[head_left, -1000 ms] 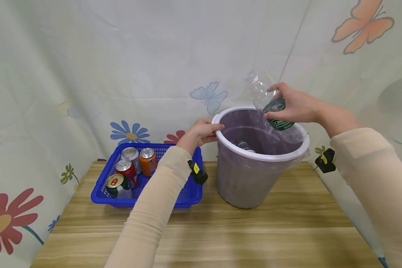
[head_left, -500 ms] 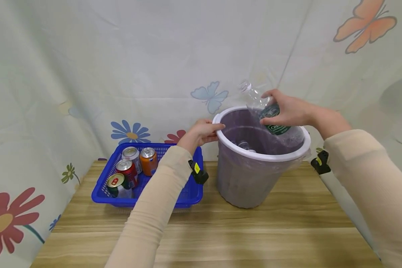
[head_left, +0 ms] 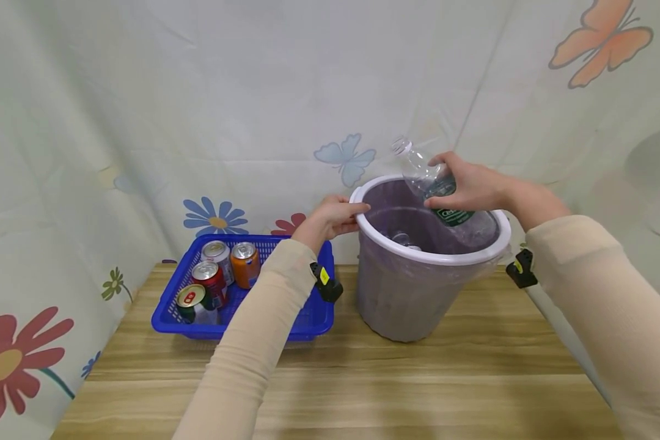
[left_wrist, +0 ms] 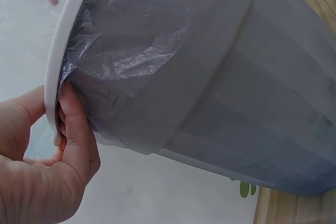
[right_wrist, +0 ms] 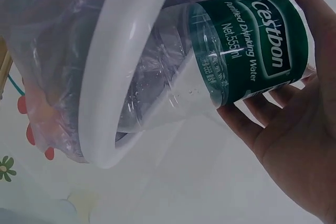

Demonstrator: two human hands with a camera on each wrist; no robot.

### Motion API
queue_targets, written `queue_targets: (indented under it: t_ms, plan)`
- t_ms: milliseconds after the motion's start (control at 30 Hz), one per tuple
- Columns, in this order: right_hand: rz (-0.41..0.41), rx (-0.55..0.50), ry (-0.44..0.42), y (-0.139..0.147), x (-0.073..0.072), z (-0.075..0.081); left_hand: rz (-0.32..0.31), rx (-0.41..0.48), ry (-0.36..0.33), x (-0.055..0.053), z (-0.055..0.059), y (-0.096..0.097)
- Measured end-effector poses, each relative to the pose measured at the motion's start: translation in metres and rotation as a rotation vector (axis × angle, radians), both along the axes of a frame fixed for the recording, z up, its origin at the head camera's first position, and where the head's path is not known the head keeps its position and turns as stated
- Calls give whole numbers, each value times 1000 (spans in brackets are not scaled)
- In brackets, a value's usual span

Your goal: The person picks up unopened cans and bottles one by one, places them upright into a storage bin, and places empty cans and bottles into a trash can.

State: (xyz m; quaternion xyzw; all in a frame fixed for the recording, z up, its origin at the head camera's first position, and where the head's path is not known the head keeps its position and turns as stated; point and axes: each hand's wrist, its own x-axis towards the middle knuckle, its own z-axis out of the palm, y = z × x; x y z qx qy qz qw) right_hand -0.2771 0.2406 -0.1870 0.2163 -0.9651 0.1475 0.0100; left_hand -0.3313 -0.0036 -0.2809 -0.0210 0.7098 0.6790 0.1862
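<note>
A clear plastic water bottle (head_left: 415, 171) with a green label (right_wrist: 252, 45) is in my right hand (head_left: 473, 186), thumb and fingers curled round it. The bottle tilts, its capless neck up to the left and its base inside the mouth of the grey trash can (head_left: 398, 299). My left hand (head_left: 332, 217) pinches the can's white rim (left_wrist: 55, 61) on its left side, thumb on one side and fingers beneath it. A clear plastic liner (left_wrist: 126, 51) is folded over the rim. Down inside the can lie clear bottles (head_left: 404, 238), partly hidden.
A blue plastic basket (head_left: 198, 330) stands left of the can, holding several drink cans (head_left: 209, 281); my left forearm covers part of it. Both stand on a wooden table (head_left: 418, 391). A curtain (head_left: 253, 91) printed with flowers and butterflies hangs behind.
My right hand has moved down and slightly left with the bottle, bringing it lower into the trash can's mouth. The left hand stays on the rim.
</note>
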Motion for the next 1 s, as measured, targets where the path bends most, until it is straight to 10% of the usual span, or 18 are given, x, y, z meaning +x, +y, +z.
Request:
queue_targets:
  t_ms: [1000]
  plan:
    - [-15,7,-40,1,-6,-15,-10,-16,26,2,-2,-2]
